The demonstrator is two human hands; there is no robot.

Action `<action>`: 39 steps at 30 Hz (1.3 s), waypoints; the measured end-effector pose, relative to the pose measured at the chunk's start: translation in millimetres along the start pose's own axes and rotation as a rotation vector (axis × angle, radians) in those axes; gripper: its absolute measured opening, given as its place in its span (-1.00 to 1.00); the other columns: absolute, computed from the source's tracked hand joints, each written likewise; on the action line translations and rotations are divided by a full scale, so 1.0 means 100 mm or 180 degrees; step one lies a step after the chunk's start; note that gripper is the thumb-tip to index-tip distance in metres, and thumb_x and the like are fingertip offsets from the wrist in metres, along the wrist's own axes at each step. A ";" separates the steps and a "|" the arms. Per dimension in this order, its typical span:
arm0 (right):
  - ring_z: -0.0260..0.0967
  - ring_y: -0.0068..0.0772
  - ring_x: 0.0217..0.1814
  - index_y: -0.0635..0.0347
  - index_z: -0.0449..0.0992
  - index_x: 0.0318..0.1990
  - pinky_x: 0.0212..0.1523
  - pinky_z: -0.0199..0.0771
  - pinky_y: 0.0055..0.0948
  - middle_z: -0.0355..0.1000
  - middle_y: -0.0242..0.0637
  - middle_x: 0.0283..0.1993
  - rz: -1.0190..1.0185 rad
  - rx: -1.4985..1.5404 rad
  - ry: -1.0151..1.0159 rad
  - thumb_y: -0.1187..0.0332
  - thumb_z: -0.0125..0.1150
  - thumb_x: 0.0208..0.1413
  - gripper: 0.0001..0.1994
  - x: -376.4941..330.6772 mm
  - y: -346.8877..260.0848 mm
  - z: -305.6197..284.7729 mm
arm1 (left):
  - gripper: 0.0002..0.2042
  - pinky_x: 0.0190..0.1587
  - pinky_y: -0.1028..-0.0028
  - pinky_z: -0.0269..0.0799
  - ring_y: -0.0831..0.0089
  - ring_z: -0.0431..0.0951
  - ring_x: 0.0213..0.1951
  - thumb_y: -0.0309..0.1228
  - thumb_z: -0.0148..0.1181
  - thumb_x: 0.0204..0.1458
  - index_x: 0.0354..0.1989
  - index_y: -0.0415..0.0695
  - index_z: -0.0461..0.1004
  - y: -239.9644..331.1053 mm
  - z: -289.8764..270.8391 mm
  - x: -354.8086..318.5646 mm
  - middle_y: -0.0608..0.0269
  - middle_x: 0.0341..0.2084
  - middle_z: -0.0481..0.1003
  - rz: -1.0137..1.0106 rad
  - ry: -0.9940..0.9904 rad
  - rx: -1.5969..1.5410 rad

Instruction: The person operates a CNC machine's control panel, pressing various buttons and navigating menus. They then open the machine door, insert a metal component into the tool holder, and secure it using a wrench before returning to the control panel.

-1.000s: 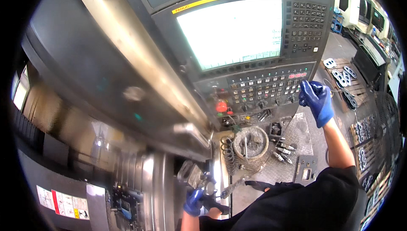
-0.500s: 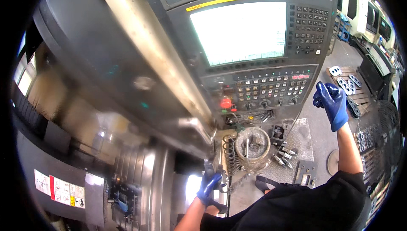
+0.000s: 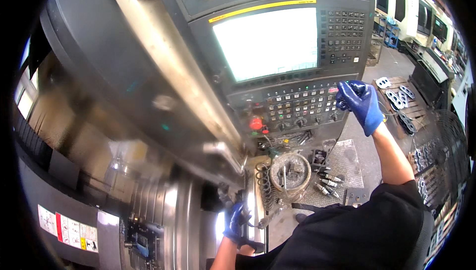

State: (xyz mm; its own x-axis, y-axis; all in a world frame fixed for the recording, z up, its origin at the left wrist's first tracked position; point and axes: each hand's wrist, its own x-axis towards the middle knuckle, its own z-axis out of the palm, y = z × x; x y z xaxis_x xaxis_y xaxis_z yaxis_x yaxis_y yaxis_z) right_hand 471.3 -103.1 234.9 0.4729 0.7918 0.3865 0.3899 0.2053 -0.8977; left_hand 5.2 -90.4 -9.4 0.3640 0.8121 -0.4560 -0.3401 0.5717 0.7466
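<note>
My left hand point(image 3: 233, 224), in a blue coated glove, is low in the centre, closed around a dark grey air gun point(image 3: 226, 194). A black coiled hose point(image 3: 266, 187) hangs just right of it and runs toward the hand. My right hand point(image 3: 361, 102), gloved alike, is curled into a fist with nothing visible in it. It overlaps the right edge of a machine control panel point(image 3: 302, 105) with rows of buttons and a red emergency knob point(image 3: 256, 123). Whether the fist touches the panel I cannot tell. Above the buttons a bright screen point(image 3: 270, 42) is lit.
On the left, a machine door point(image 3: 114, 72) stands beside the metal interior. A round bucket point(image 3: 292, 190) holds metal bits; several metal tool holders point(image 3: 328, 186) lie beside it on a checkered plate. Flat metal parts point(image 3: 396, 99) rest on a pallet at right.
My right hand has moved left, from beside the panel to over its right edge. My left hand has shifted slightly left with the air gun. The view has shifted a little.
</note>
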 end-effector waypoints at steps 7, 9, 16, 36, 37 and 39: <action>0.44 -0.68 -0.44 0.35 0.61 -0.22 -0.39 0.47 -0.60 0.56 -0.35 -0.42 0.0118 0.0072 0.0276 0.17 0.25 0.26 -0.67 0.12 0.14 -0.05 | -0.70 -0.25 0.26 0.62 0.26 0.62 -0.26 -0.16 0.12 0.23 -0.02 -0.10 0.43 -0.12 0.00 0.05 0.20 -0.28 0.52 0.0519 0.0384 0.0520; 0.47 -0.67 -0.38 0.38 0.59 -0.13 -0.35 0.50 -0.60 0.58 -0.33 -0.34 0.0155 0.0010 0.0410 0.17 0.26 0.25 -0.65 0.16 0.17 -0.10 | -0.69 -0.25 0.27 0.62 0.27 0.61 -0.25 -0.17 0.14 0.22 0.00 -0.09 0.41 -0.13 -0.06 0.10 0.20 -0.24 0.51 0.0398 0.0289 0.0476; 0.49 -0.64 -0.39 0.39 0.60 -0.14 -0.36 0.50 -0.58 0.59 -0.30 -0.35 0.0294 0.0054 0.0557 0.14 0.28 0.23 -0.62 0.25 0.22 -0.23 | -0.66 -0.27 0.29 0.63 0.33 0.60 -0.25 -0.10 0.10 0.24 -0.03 -0.10 0.44 -0.25 0.06 0.08 0.25 -0.27 0.52 0.0620 0.0500 0.0606; 0.42 -0.67 -0.48 0.33 0.61 -0.29 -0.45 0.42 -0.62 0.55 -0.32 -0.45 0.0234 -0.0153 0.0722 0.09 0.26 0.24 -0.62 0.28 0.05 -0.40 | -0.83 -0.42 0.51 0.47 0.50 0.53 -0.45 -0.44 0.17 0.22 -0.05 -0.15 0.43 -0.10 0.36 0.15 0.27 -0.40 0.52 0.0641 0.0301 0.0455; 0.42 -0.67 -0.49 0.33 0.61 -0.29 -0.45 0.42 -0.62 0.55 -0.32 -0.45 0.0213 -0.0141 0.0718 0.09 0.26 0.24 -0.61 0.29 0.05 -0.40 | -0.84 -0.41 0.51 0.48 0.49 0.53 -0.45 -0.45 0.16 0.23 -0.06 -0.15 0.43 -0.12 0.33 0.17 0.27 -0.41 0.52 0.0672 0.0367 0.0718; 0.42 -0.66 -0.49 0.34 0.61 -0.28 -0.45 0.42 -0.62 0.55 -0.32 -0.45 0.0183 -0.0134 0.0703 0.08 0.26 0.24 -0.61 0.30 0.05 -0.41 | -0.85 -0.40 0.50 0.51 0.49 0.54 -0.44 -0.47 0.16 0.23 -0.07 -0.14 0.44 -0.15 0.27 0.19 0.28 -0.40 0.53 0.0694 0.0329 0.0667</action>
State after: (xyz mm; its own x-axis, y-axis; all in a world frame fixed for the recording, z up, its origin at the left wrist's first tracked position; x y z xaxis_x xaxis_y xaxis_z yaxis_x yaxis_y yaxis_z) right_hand 519.5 -101.8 250.9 0.6549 0.6554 0.3761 0.3879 0.1356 -0.9117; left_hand 40.5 -86.4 -16.3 0.2085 0.9266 -0.3130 -0.2105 0.3551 0.9108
